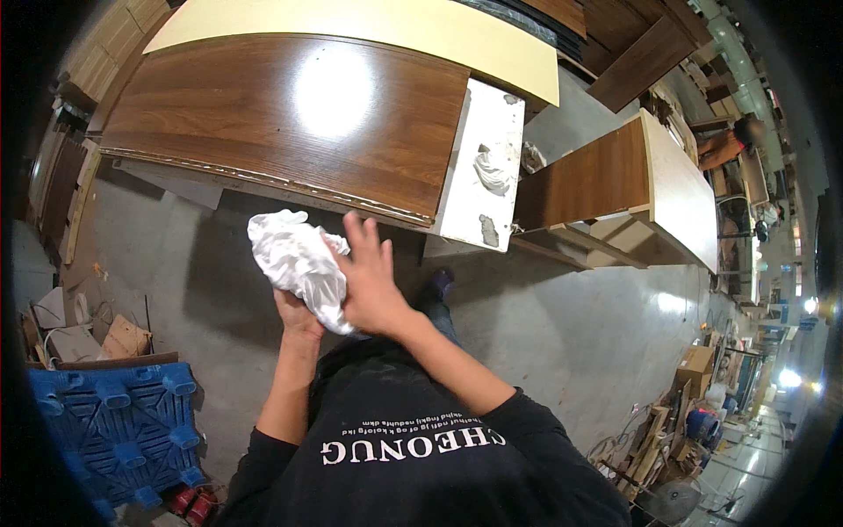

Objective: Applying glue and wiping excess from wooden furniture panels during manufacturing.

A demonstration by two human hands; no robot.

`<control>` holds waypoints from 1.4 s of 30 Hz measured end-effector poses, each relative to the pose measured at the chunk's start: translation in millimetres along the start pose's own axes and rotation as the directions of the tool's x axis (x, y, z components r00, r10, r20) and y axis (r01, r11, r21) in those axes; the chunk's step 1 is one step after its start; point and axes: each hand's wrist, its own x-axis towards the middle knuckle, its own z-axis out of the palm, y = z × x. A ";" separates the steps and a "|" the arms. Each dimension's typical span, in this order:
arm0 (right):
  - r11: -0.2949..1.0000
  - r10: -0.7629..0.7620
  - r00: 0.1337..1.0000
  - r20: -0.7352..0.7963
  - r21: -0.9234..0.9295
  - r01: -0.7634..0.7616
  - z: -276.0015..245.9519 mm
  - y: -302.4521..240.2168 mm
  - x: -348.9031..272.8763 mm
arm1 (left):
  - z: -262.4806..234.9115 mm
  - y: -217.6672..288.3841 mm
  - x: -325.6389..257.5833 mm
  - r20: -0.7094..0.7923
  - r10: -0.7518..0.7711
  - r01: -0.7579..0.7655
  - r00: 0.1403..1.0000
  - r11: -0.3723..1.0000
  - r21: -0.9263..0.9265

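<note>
A crumpled white cloth (pixel 303 262) is bunched up in front of my body, short of the workbench edge. My left hand (pixel 299 314) is closed around it from below, and most of its fingers are hidden under the folds. Against the right side of the cloth lies my right hand (pixel 369 283), its fingers stretched out and spread. Just beyond both hands is a glossy dark-brown wood panel (pixel 263 119), lying flat with a bright light reflected on it.
A white board (pixel 470 189) with a second bundled cloth (pixel 492 169) adjoins the panel's right end. A pale yellow board (pixel 395 39) runs behind. To the right stands a brown and white cabinet (pixel 606 180). Blue plastic pallets (pixel 127 439) sit lower left. A person (pixel 724 147) is far right.
</note>
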 end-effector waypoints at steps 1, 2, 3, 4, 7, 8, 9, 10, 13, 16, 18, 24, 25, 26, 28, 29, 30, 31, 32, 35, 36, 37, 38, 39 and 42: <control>0.987 -0.009 1.000 0.013 0.158 0.006 4.3 -10.3 -5.0 | 6.2 -1.5 4.8 -0.053 0.000 -0.002 0.999 1.000 -0.024; 0.955 -0.075 0.997 0.017 0.288 0.067 13.5 -9.0 -12.5 | 12.1 -0.7 6.0 0.032 -0.026 0.027 0.999 0.999 -0.021; 0.954 -0.077 0.997 0.024 0.293 0.067 13.8 -9.6 -13.1 | 10.1 -0.1 5.9 0.025 -0.023 0.023 0.999 1.000 -0.020; 0.989 -0.137 0.987 0.078 0.070 0.132 12.5 -9.5 -13.8 | 6.5 -0.5 5.9 0.019 -0.005 0.002 1.000 0.991 0.133; 0.958 -0.199 0.965 0.171 -0.175 0.229 5.3 -9.7 -8.8 | 4.6 -0.2 14.4 -0.081 -0.051 0.057 0.995 0.996 0.064; 0.963 -0.181 0.962 0.205 -0.163 0.216 2.8 -13.0 -7.4 | 3.7 1.3 15.5 -0.108 -0.027 0.037 0.994 0.995 0.094; 0.968 -0.159 0.958 0.240 -0.153 0.199 -1.2 -16.7 -7.6 | 2.8 1.7 15.3 -0.135 -0.006 0.023 0.991 0.992 0.123; 0.968 -0.160 0.956 0.246 -0.152 0.201 -6.1 -20.5 -6.6 | 2.7 4.4 15.1 -0.151 0.020 0.008 0.988 0.984 0.179; 0.966 -0.096 0.919 0.381 -0.189 0.179 -16.5 -24.7 -3.8 | -12.8 6.1 18.7 -0.216 0.053 -0.022 0.975 0.990 0.141; 0.976 -0.217 0.945 0.244 0.030 0.216 -28.7 -21.1 -16.5 | -39.2 24.7 35.7 -0.344 0.150 -0.077 0.927 0.973 0.217; 0.975 -0.152 0.966 0.209 0.195 0.111 -30.8 0.5 -25.9 | -64.7 55.7 42.3 -0.294 0.237 -0.182 0.926 0.962 0.203; 0.892 0.441 0.895 0.068 -0.141 -0.429 -31.9 71.5 -3.9 | -72.5 61.5 11.0 -0.329 0.267 -0.180 0.906 0.945 0.272; 0.872 0.461 0.882 0.100 -0.233 -0.430 -28.7 75.9 -0.5 | -74.5 53.1 6.1 -0.254 0.281 -0.180 0.925 0.916 0.358; 0.846 0.483 0.866 0.130 -0.323 -0.424 -25.9 79.1 1.5 | -76.9 46.3 2.9 -0.292 0.246 -0.152 0.924 0.939 0.309; 0.840 0.483 0.868 0.110 -0.339 -0.425 -22.8 81.0 3.6 | -43.2 33.5 -2.0 -0.353 0.172 -0.089 0.920 0.966 0.241; 0.836 0.481 0.872 0.092 -0.349 -0.424 -21.6 81.1 4.2 | -34.7 32.6 -3.0 -0.354 0.173 -0.087 0.919 0.965 0.246; 0.835 0.483 0.871 0.093 -0.350 -0.426 -19.2 80.1 4.6 | -30.2 33.0 -4.4 -0.356 0.155 -0.075 0.921 0.970 0.230; 0.848 0.460 0.883 0.089 -0.339 -0.408 -17.3 79.6 5.4 | -28.5 33.4 -4.6 -0.357 0.137 -0.062 0.924 0.975 0.213; 0.861 0.438 0.895 0.084 -0.327 -0.390 -15.6 78.9 6.8 | -31.3 35.1 -3.1 -0.386 0.121 -0.049 0.914 0.980 0.191; 0.886 0.354 0.931 0.093 -0.352 -0.302 -12.1 72.6 14.5 | -23.9 39.2 -3.0 -0.387 0.112 -0.029 0.915 0.977 0.214; 0.873 0.387 0.911 0.144 -0.376 -0.311 -13.6 60.6 22.4 | -27.6 38.7 -2.4 -0.386 0.111 -0.027 0.916 0.976 0.216; 0.873 0.389 0.910 0.140 -0.372 -0.316 -9.2 57.6 27.9 | -32.0 37.3 -1.1 -0.369 0.106 -0.020 0.923 0.973 0.228; 0.904 0.339 0.927 0.159 -0.330 -0.274 -4.7 54.3 33.6 | -35.0 37.1 -0.5 -0.352 0.101 -0.015 0.930 0.971 0.240; 0.930 0.285 0.942 0.175 -0.288 -0.228 -2.1 52.4 40.4 | -31.8 36.8 0.3 -0.347 0.101 -0.014 0.933 0.970 0.244; 0.969 0.148 0.963 0.224 0.160 -0.186 7.6 37.2 40.1 | -28.2 36.6 -3.6 -0.273 0.096 -0.032 0.957 0.973 0.228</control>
